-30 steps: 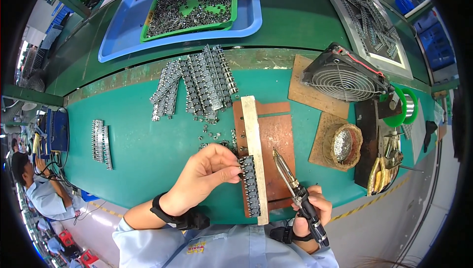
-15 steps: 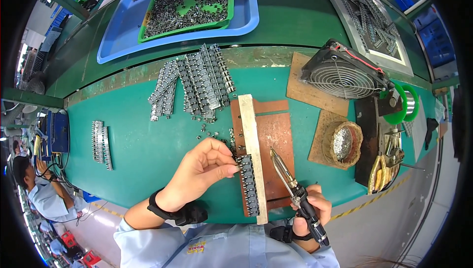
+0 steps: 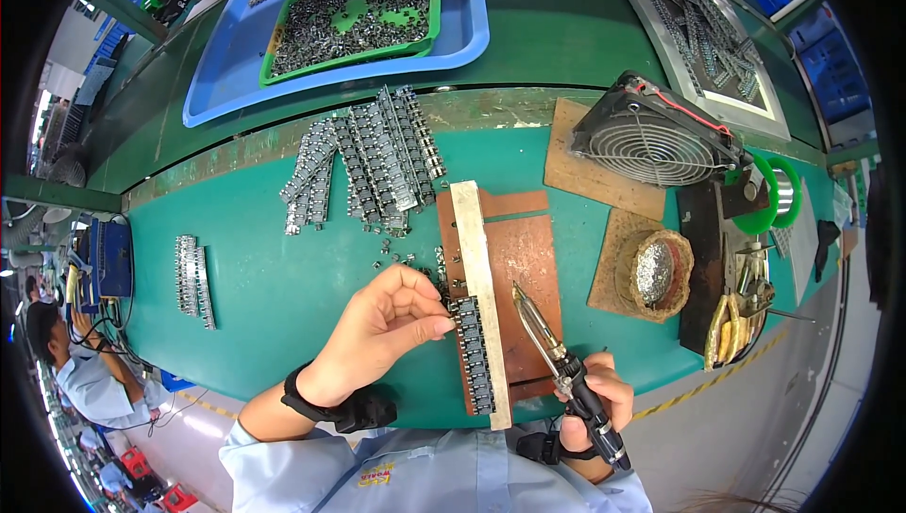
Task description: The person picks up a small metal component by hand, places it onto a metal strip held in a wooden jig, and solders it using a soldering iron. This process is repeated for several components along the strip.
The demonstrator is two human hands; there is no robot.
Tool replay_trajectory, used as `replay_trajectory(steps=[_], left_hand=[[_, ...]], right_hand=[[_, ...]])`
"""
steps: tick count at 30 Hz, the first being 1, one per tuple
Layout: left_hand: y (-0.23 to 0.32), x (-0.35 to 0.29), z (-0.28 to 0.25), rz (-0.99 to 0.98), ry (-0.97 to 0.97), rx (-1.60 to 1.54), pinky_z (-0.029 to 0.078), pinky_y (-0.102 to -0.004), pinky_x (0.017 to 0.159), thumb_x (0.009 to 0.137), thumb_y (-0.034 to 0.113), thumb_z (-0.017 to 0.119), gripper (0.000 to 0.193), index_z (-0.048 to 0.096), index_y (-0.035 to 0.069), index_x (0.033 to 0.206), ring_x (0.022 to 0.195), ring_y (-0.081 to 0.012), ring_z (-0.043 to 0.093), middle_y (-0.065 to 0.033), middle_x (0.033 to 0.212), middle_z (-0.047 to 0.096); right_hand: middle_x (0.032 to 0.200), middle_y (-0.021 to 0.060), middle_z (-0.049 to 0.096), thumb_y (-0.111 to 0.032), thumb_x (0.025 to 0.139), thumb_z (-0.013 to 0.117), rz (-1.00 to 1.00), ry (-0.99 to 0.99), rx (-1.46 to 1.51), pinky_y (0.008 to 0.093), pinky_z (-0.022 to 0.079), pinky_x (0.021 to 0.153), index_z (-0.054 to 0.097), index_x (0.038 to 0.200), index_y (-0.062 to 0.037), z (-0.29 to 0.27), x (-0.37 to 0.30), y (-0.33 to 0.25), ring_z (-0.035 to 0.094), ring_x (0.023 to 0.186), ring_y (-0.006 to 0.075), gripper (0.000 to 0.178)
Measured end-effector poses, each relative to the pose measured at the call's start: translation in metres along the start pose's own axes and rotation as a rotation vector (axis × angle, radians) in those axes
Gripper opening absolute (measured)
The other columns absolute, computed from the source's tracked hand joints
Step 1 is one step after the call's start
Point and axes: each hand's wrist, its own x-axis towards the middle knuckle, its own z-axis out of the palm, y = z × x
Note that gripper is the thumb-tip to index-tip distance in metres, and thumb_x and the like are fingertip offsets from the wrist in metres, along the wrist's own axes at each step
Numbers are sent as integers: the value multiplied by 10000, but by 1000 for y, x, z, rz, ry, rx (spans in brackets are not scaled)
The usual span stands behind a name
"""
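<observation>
My left hand (image 3: 392, 321) is closed in a pinch at the left edge of a strip of small circuit boards (image 3: 474, 357), near its upper end. Whatever lies between thumb and finger is too small to make out. The dark strip stands along a pale wooden bar (image 3: 477, 249), which lies across a reddish-brown board (image 3: 524, 268). In my right hand (image 3: 604, 404) is a black-handled soldering iron (image 3: 557, 353), its metal tip pointing up and left over the brown board, right of the bar and apart from the strip.
Board strips (image 3: 368, 159) and loose metal parts lie beyond my left hand; a shorter pair (image 3: 193, 282) sits far left. A blue tray (image 3: 477, 32) holds a green tray (image 3: 434, 13) of small parts. Rightward are a fan (image 3: 651, 140), solder pot (image 3: 656, 272) and solder spool (image 3: 788, 192).
</observation>
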Motion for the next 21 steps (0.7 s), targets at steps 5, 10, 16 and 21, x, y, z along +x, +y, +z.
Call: replay_trajectory(steps=[5,10,16,21], left_hand=[[-1,2,1,3,3,-3,459,-221,701,791,-48,569,227,431,31,952,796,-100,565,-45,841,579],[-1,1,2,-15,12,-34,461,-221,684,805,-12,569,174,469,11,945,766,-99,567,-49,821,590],[4,1,-2,-138,-81,56,461,-224,650,836,45,544,72,528,2,892,702,-110,566,-70,794,608],[2,-1,-3,-89,-113,60,454,-225,649,856,86,526,104,548,-4,903,694,-110,560,-78,808,618]], right_hand=[[613,93,574,-236,665,696,-5,-5,4,345,422,586,501,938,2,0,0,1,523,512,191,411],[607,97,568,-247,663,696,-4,20,4,347,421,580,505,922,6,2,-1,0,516,507,193,409],[600,101,563,-252,658,696,13,48,22,350,420,571,511,899,10,2,-5,3,507,498,195,401],[593,98,558,-251,654,692,-19,34,14,350,420,564,512,886,11,2,-3,3,500,488,197,393]])
